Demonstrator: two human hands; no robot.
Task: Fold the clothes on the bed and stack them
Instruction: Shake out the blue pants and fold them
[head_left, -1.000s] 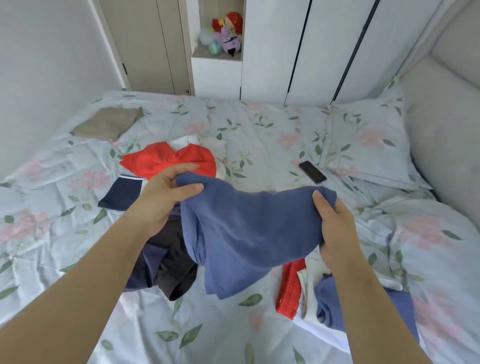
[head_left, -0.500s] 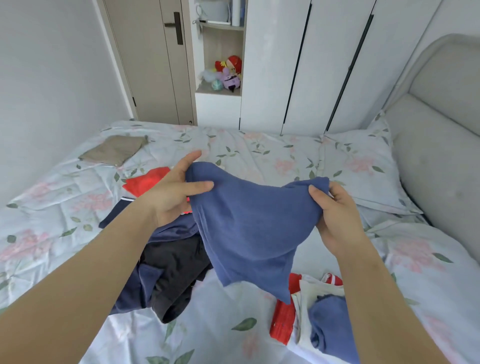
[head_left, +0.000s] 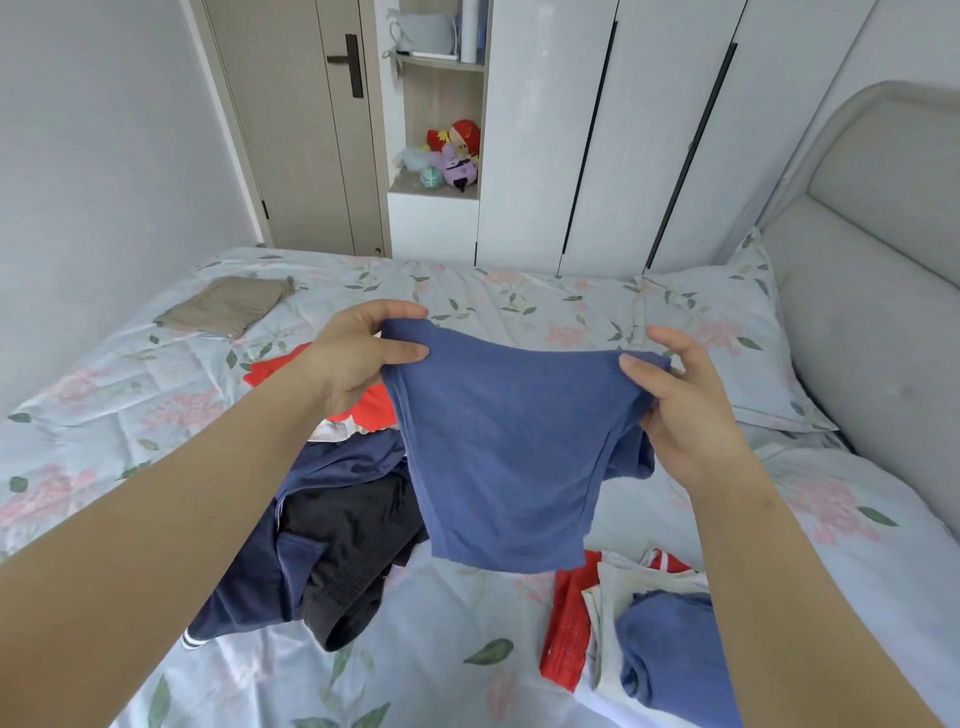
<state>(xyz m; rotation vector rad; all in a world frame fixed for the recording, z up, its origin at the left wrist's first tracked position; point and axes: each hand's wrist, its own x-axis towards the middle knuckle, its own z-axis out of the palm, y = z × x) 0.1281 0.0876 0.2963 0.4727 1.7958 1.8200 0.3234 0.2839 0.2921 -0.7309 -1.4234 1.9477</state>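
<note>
Both hands hold a blue garment (head_left: 511, 457) up above the middle of the bed (head_left: 104, 415). The left hand (head_left: 358, 358) pinches its upper left corner between thumb and fingers; the right hand (head_left: 685, 410) grips the upper right corner likewise. The cloth hangs free. Unfolded dark clothes (head_left: 322, 545) lie beneath; a folded stack (head_left: 623, 623) sits near the bed's near right edge.

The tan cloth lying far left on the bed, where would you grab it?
Probably pinch its near edge, reaching down from the person's side: the tan cloth lies flat on the bed, so only an edge can be lifted.
</note>
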